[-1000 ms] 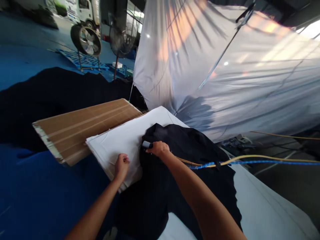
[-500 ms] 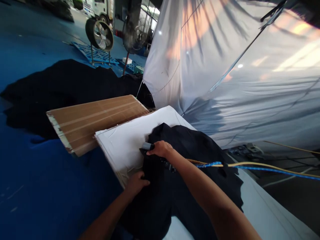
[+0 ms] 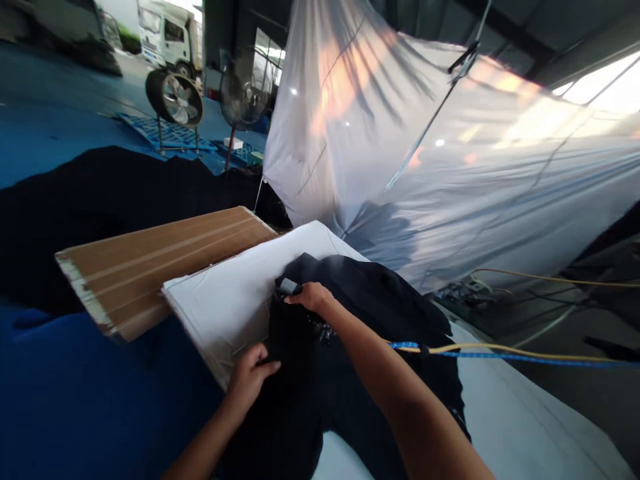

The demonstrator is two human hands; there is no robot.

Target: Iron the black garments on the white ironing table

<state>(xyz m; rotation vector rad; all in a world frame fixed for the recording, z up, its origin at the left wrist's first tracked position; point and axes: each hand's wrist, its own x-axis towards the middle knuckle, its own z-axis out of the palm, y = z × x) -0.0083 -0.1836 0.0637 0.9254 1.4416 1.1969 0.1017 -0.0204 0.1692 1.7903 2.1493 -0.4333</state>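
Right hand (image 3: 313, 298) sits on top of the dark garment (image 3: 380, 313), fingers curled down tight around a small grey-tipped tool (image 3: 289, 287). Only the grey end pokes out past the knuckles, so I can't tell what kind of tool it is. A blue and yellow hose (image 3: 500, 351) runs from the right edge of the view along the forearm toward that hand. Left hand (image 3: 249, 375) is lower and nearer the camera, fingers closed in a pinch on the garment's left edge, right where the fabric meets the white padded board (image 3: 220, 307). The garment lies crumpled over the right half of that board and spills off its near end toward the person. The board's left half is bare, with a few creases in the cover. A flat cardboard sheet (image 3: 150, 260) lies just beside the board on the left, partly tucked under it. Behind it there is a heap of dark cloth (image 3: 100, 193) on the blue floor (image 3: 60, 400). Translucent white sheeting (image 3: 450, 167) hangs across the back right. Far back left are two pedestal fans (image 3: 175, 98) and a truck (image 3: 167, 37).
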